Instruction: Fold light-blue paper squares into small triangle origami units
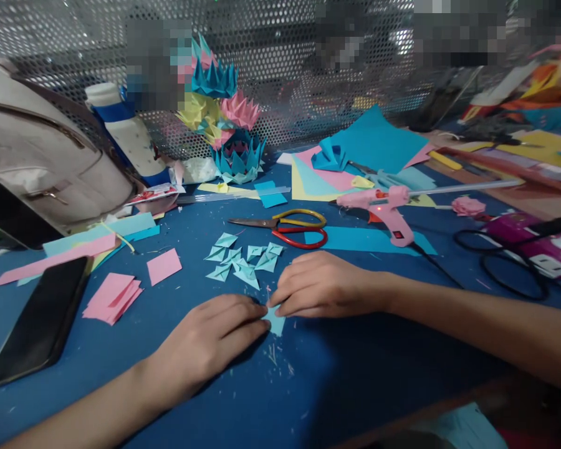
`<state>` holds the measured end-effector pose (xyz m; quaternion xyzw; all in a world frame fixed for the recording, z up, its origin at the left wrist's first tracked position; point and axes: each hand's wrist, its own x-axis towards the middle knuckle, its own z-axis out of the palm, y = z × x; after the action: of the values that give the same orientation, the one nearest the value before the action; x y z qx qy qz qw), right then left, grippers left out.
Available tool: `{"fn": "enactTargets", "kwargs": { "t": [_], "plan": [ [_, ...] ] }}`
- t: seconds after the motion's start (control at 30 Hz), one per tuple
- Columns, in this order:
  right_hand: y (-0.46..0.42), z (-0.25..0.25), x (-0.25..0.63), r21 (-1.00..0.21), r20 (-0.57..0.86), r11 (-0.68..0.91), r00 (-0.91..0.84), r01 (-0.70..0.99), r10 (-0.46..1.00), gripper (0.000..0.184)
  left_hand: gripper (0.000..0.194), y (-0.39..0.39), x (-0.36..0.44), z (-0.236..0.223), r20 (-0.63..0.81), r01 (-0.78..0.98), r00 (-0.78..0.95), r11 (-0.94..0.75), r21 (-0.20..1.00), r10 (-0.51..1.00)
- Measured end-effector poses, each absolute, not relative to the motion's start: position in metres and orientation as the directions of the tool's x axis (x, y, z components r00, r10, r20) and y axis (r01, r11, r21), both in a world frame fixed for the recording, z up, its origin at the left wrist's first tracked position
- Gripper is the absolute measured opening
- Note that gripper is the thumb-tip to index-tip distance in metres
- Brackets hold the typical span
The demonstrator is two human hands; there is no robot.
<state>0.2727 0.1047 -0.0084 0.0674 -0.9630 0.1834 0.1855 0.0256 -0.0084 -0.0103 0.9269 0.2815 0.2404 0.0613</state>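
On the blue table, a small light-blue square of paper (276, 324) lies between my two hands, its upper part hidden by fingertips. My left hand (210, 333) presses the paper's left side, fingers together. From the other side, my right hand (325, 284) pinches its upper right edge with thumb and fingers. Just beyond are several folded light-blue paper pieces (247, 272) in a loose cluster. Scissors (280, 226) with one yellow and one red handle rest behind them, blades pointing left.
A pink glue gun (383, 204) with a cord stands over a blue paper strip (355, 239). Pink paper squares (112, 298) and a black phone (40, 321) lie left. Behind are folded paper flowers (239, 156), a bottle (133, 137) and a bag (42, 143).
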Motion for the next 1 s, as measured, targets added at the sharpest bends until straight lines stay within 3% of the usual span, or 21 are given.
{"fn": "enactTargets", "kwargs": {
  "t": [0.13,0.53,1.0],
  "plan": [
    [0.107,-0.009,0.273,-0.346,0.387,0.914,-0.920,-0.213,-0.068,0.033,0.036,-0.008,0.027,-0.006,0.404,0.485,0.751,-0.852,0.197,0.521],
    [0.105,-0.009,0.273,-0.398,0.417,0.887,-0.907,-0.233,-0.051,0.033,0.036,-0.006,0.028,-0.003,0.426,0.465,0.749,-0.861,0.208,0.508],
    [0.105,-0.007,0.273,-0.380,0.414,0.894,-0.908,-0.237,-0.064,0.033,0.039,-0.009,0.027,-0.012,0.452,0.483,0.738,-0.860,0.166,0.501]
  ]
}}
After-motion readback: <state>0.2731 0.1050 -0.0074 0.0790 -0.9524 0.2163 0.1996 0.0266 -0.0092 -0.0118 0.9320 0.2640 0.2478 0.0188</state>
